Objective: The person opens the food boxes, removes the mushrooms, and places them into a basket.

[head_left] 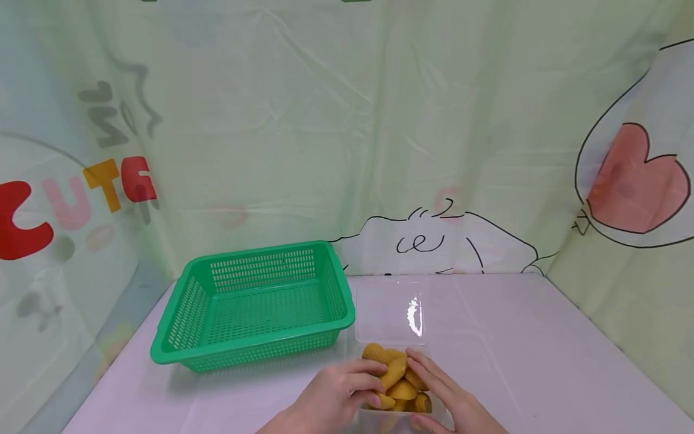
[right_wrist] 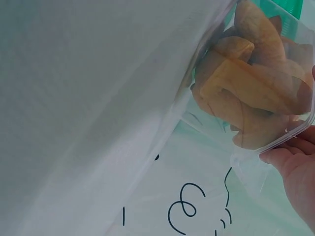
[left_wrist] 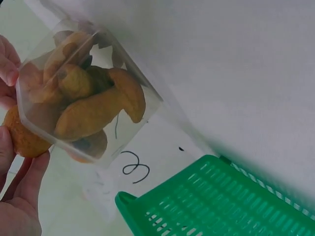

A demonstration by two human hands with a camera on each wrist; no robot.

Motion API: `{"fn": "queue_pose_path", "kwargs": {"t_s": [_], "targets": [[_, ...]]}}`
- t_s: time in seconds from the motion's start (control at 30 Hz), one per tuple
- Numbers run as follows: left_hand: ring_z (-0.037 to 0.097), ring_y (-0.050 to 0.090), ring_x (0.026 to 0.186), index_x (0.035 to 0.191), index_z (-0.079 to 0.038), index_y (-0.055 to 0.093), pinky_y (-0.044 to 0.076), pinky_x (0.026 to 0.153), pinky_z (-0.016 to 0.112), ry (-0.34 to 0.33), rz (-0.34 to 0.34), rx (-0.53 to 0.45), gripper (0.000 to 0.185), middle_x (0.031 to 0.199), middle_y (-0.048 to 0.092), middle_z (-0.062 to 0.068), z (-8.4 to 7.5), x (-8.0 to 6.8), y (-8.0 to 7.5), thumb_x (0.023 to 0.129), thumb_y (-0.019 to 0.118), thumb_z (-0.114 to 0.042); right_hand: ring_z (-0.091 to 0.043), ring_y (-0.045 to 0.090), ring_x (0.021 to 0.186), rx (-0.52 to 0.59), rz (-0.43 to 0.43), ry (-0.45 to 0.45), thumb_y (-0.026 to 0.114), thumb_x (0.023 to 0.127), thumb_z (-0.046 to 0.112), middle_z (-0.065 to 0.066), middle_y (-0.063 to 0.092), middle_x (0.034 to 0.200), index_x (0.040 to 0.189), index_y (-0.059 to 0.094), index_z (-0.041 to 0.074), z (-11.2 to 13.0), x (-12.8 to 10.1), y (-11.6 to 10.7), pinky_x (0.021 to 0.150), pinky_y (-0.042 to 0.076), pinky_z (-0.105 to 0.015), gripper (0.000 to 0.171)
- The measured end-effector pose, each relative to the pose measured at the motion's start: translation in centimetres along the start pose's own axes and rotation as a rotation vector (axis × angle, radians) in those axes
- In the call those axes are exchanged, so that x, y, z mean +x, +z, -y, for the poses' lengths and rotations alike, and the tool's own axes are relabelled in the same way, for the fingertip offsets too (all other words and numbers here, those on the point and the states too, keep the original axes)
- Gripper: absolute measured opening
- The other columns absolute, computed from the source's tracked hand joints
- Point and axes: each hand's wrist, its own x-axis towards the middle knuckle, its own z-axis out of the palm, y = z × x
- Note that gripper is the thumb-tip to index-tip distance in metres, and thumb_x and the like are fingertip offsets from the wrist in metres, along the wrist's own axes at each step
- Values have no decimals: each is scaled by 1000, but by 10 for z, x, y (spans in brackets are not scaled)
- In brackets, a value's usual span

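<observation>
A clear plastic box (head_left: 401, 418) near the table's front edge is heaped with golden-brown, mushroom-shaped pieces (head_left: 402, 390). My left hand (head_left: 338, 392) reaches over its left side with fingers bent onto the heap. In the left wrist view, that hand pinches one rounded mushroom-shaped piece (left_wrist: 28, 135) at the rim, between thumb and fingers. My right hand (head_left: 452, 398) lies along the box's right side, fingers extended onto the heap and thumb by the front rim. Seen from the right wrist, its thumb (right_wrist: 276, 158) is against the rim. Through the clear wall, more pieces (right_wrist: 246, 83) show piled inside.
Behind the box a clear flat lid (head_left: 387, 313) lies on the table, catching a bright reflection. To the left stands a green slotted basket (head_left: 265, 307) with nothing in it. A printed curtain (head_left: 325, 132) hangs around the back and sides of the pale table (head_left: 504, 361).
</observation>
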Motion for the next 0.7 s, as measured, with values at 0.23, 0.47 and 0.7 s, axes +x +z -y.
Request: {"fn": "queue_pose_path", "kwargs": {"t_s": [0.23, 0.47, 0.7], "targets": [[17, 63, 97, 86, -3, 71, 46, 82, 16, -10, -34, -44, 14, 103, 66, 10, 0, -1, -8, 73, 73, -7, 0, 27, 130, 2, -18, -14, 71, 82, 22, -10, 34, 144, 143, 36, 12, -1, 0, 1, 84, 48, -26, 71], [18, 63, 96, 86, -2, 70, 48, 79, 17, -17, -85, -105, 15, 101, 67, 11, 2, 0, -19, 71, 73, -3, 2, 26, 130, 6, -2, -4, 70, 83, 23, -11, 35, 144, 143, 35, 12, 1, -1, 1, 85, 47, -25, 69], [23, 65, 91, 84, -3, 70, 50, 75, 19, -37, -219, -78, 18, 101, 67, 13, 17, 3, -42, 66, 74, 2, 2, 26, 130, -24, 4, 10, 69, 84, 25, -9, 34, 145, 141, 38, 11, 2, -1, -1, 85, 48, -28, 67]]}}
